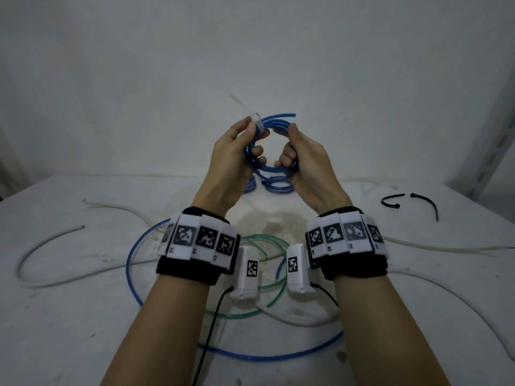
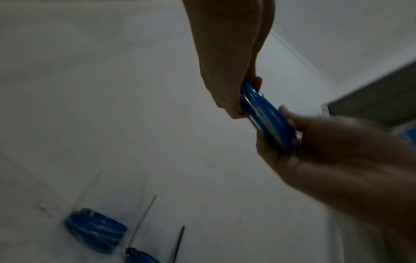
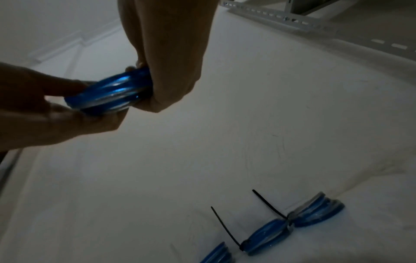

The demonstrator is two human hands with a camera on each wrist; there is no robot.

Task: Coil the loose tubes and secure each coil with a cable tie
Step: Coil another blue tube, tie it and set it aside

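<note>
A person's left hand (image 1: pixel 237 151) and right hand (image 1: pixel 299 157) hold a blue tube coil (image 1: pixel 271 143) in the air above the far middle of the surface (image 1: pixel 69 316), each grip curled round opposite sides so the loops cannot spring apart. The left fingertips (image 1: pixel 252 122) pinch a pale tie (image 1: pixel 260 126) at the coil's top, apparently to bind it. Finished coils (image 3: pixel 292 226) with black ties lie near the far edge; loose tubes (image 1: pixel 133 263) sprawl toward the near edge.

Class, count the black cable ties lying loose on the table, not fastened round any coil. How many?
2. Both lie at the table far right: one curled cable tie, one arched cable tie just right of it. Others may be hidden.
</note>
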